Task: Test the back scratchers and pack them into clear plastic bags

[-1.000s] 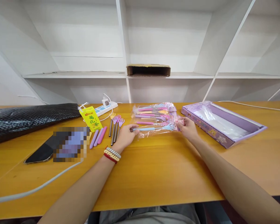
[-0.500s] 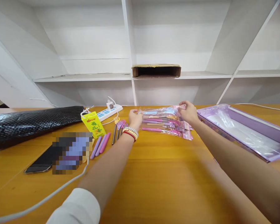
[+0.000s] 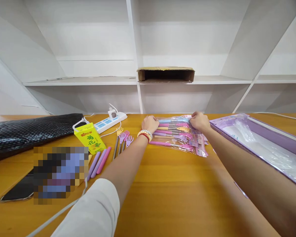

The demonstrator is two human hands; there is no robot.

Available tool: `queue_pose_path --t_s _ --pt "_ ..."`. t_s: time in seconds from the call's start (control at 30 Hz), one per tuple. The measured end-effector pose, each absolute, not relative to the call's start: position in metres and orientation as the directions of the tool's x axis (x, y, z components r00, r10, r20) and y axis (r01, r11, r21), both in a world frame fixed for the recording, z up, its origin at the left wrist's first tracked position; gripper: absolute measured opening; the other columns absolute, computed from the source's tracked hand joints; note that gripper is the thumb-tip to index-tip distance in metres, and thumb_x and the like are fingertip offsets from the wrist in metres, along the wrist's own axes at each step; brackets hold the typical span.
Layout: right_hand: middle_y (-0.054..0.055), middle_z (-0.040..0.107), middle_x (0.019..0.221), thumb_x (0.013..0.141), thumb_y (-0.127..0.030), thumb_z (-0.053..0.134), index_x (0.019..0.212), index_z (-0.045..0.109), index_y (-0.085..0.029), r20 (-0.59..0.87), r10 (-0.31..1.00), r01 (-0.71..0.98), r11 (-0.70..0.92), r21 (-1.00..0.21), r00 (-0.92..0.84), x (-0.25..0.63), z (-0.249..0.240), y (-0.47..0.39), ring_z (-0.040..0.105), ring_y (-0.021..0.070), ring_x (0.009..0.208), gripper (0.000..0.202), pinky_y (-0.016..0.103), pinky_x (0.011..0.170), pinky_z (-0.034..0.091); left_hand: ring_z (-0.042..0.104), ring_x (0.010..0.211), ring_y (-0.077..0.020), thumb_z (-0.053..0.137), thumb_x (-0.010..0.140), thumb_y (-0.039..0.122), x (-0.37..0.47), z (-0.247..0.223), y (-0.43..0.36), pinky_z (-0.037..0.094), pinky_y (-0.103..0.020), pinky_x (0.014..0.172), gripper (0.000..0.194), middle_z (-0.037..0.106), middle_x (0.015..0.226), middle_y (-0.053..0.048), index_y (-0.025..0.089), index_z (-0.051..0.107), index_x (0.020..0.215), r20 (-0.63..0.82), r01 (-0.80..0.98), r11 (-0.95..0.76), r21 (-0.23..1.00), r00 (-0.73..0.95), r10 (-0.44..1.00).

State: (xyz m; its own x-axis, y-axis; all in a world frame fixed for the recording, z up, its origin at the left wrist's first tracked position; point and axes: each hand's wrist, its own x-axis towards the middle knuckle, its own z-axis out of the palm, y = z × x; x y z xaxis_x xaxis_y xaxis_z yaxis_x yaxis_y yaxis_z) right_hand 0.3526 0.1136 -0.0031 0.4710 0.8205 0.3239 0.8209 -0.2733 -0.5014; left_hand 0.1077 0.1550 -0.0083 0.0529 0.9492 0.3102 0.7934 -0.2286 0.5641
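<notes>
Several back scratchers in clear plastic bags (image 3: pixel 174 135) lie stacked in an overlapping row, their pink card tops towards the right. My left hand (image 3: pixel 150 124) pinches the left end of the farthest one, a light blue bagged back scratcher (image 3: pixel 179 119). At its other end, near the claw, the fingers of my right hand (image 3: pixel 199 121) are closed on the bag. Left of my left wrist are loose back scratcher heads on metal rods (image 3: pixel 123 137), with yellow, pink and purple claws. Purple and pink handle sleeves (image 3: pixel 98 163) lie close by.
A purple box (image 3: pixel 273 136) with clear plastic bags inside stands to the right. On the left are a yellow drink carton (image 3: pixel 90 138), a power strip (image 3: pixel 111 121), a black wrapped roll (image 3: pixel 34 133), a phone (image 3: pixel 18 189) and a white cable. A cardboard box (image 3: pixel 166 75) sits on the shelf.
The light blue bagged back scratcher has been lowered onto the far side of the row, both hands still on its ends. The view has shifted slightly.
</notes>
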Motion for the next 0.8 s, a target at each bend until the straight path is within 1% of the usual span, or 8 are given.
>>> queue_pose_path --t_s 0.1,0.17,0.3,0.37,0.43,0.5,0.67,0.8 --pt "0.012 0.064 0.083 0.068 -0.024 0.051 0.085 0.067 -0.017 0.365 0.834 0.849 -0.209 -0.485 0.414 0.358 -0.017 0.115 0.056 0.0261 0.084 0.025 0.037 0.076 0.040 0.049 0.100 -0.0332 0.046 0.078 0.040 0.106 -0.015 0.152 0.033 -0.050 0.084 0.031 0.060 0.100 -0.016 0.019 0.069 0.085 0.319 0.855 -0.229 0.464 0.080 0.944" --pt "0.011 0.064 0.080 0.075 -0.031 0.045 0.079 0.066 -0.017 0.398 0.836 0.862 -0.161 -0.480 0.377 0.359 -0.023 0.112 0.055 0.0258 0.087 0.026 0.037 0.079 0.038 0.045 0.105 -0.0353 0.043 0.079 0.044 0.105 -0.016 0.150 0.031 -0.053 0.086 0.036 0.057 0.105 -0.017 0.021 0.069 0.088 0.328 0.869 -0.225 0.440 0.077 0.941" --pt "0.012 0.062 0.072 0.087 -0.045 0.024 0.063 0.058 -0.017 0.442 0.815 0.845 -0.105 -0.524 0.375 0.358 -0.023 0.098 0.054 0.0248 0.083 0.050 0.034 0.076 0.037 0.037 0.115 -0.0338 0.033 0.084 0.046 0.104 -0.014 0.140 0.025 -0.054 0.093 0.044 0.048 0.120 -0.017 0.021 0.067 0.097 0.366 0.869 -0.288 0.402 0.136 0.921" --pt "0.012 0.061 0.074 0.089 -0.047 0.019 0.062 0.054 -0.017 0.500 0.778 0.833 -0.055 -0.550 0.381 0.357 -0.018 0.087 0.053 0.0238 0.081 0.053 0.034 0.075 0.036 0.032 0.121 -0.0322 0.032 0.086 0.043 0.105 -0.014 0.130 0.021 -0.054 0.097 0.043 0.042 0.129 -0.016 0.021 0.062 0.107 0.425 0.860 -0.358 0.364 0.189 0.885" --pt "0.011 0.061 0.077 0.089 -0.046 0.019 0.065 0.053 -0.017 0.557 0.733 0.831 -0.019 -0.556 0.390 0.355 -0.013 0.074 0.052 0.0226 0.080 0.051 0.033 0.074 0.036 0.028 0.125 -0.0308 0.036 0.085 0.038 0.106 -0.015 0.117 0.018 -0.053 0.099 0.041 0.037 0.134 -0.015 0.021 0.056 0.116 0.486 0.846 -0.423 0.326 0.234 0.842" --pt "0.010 0.062 0.078 0.088 -0.046 0.024 0.067 0.055 -0.016 0.570 0.711 0.814 -0.006 -0.581 0.412 0.354 -0.009 0.058 0.052 0.0211 0.077 0.047 0.031 0.071 0.036 0.027 0.126 -0.0297 0.042 0.083 0.033 0.105 -0.016 0.102 0.018 -0.050 0.102 0.039 0.036 0.136 -0.013 0.021 0.053 0.118 0.518 0.827 -0.475 0.302 0.275 0.810" --pt "0.004 0.060 0.064 0.074 -0.038 0.047 0.067 0.062 -0.015 0.430 0.770 0.726 -0.063 -0.684 0.472 0.352 -0.011 0.005 0.052 0.0174 0.063 0.028 0.027 0.059 0.036 0.038 0.117 -0.0271 0.047 0.080 0.028 0.091 -0.016 0.062 0.024 -0.045 0.101 0.031 0.048 0.122 -0.011 0.019 0.056 0.108 0.442 0.769 -0.553 0.322 0.394 0.806" --pt "0.001 0.053 0.050 0.068 -0.037 0.052 0.064 0.064 -0.015 0.313 0.782 0.647 -0.146 -0.749 0.539 0.362 -0.013 -0.033 0.048 0.0154 0.050 0.026 0.027 0.050 0.034 0.044 0.111 -0.0244 0.048 0.079 0.028 0.071 -0.011 0.029 0.032 -0.038 0.097 0.027 0.053 0.112 -0.009 0.019 0.058 0.103 0.384 0.734 -0.593 0.330 0.470 0.795"
